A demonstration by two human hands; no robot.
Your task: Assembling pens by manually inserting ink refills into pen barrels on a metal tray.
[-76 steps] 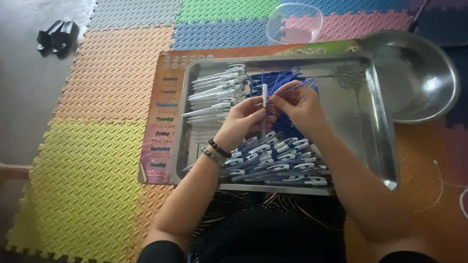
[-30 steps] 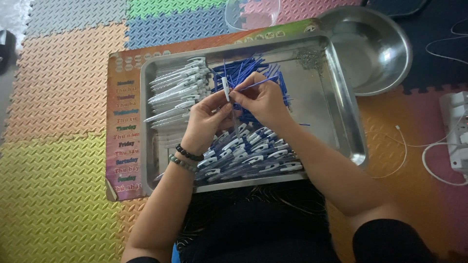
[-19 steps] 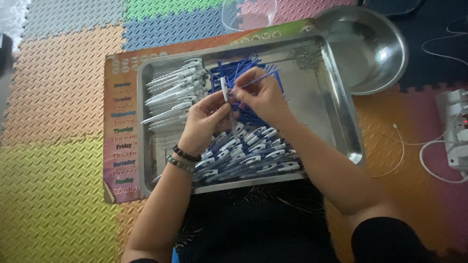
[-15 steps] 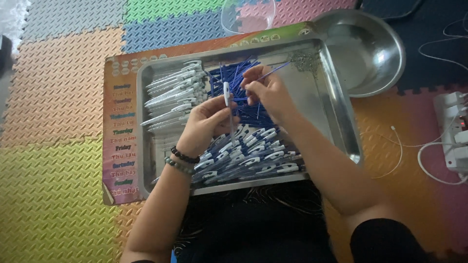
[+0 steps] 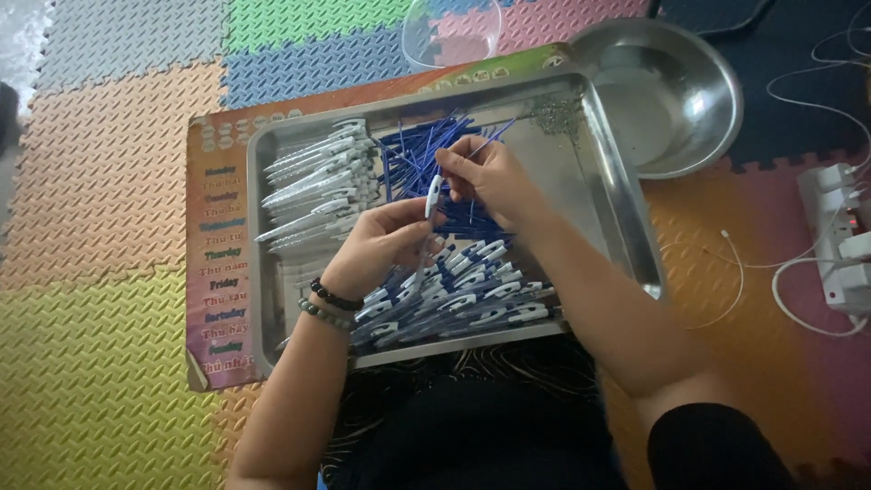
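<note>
Since half a second ago the right hand [image 5: 485, 177] has drawn slightly away from the white pen barrel [image 5: 433, 196], its fingers pinched on a thin blue refill [image 5: 490, 138] that slants up and to the right. Just beside it, the left hand [image 5: 386, 240] grips the barrel upright over the steel tray [image 5: 626, 227]. Below them lie assembled blue-and-white pens [image 5: 463, 295]; empty white barrels [image 5: 313, 177] are stacked at the tray's left, loose blue refills [image 5: 413, 150] behind. A round steel bowl [image 5: 667, 91] sits on the foam floor mat [image 5: 109, 181] beyond.
</note>
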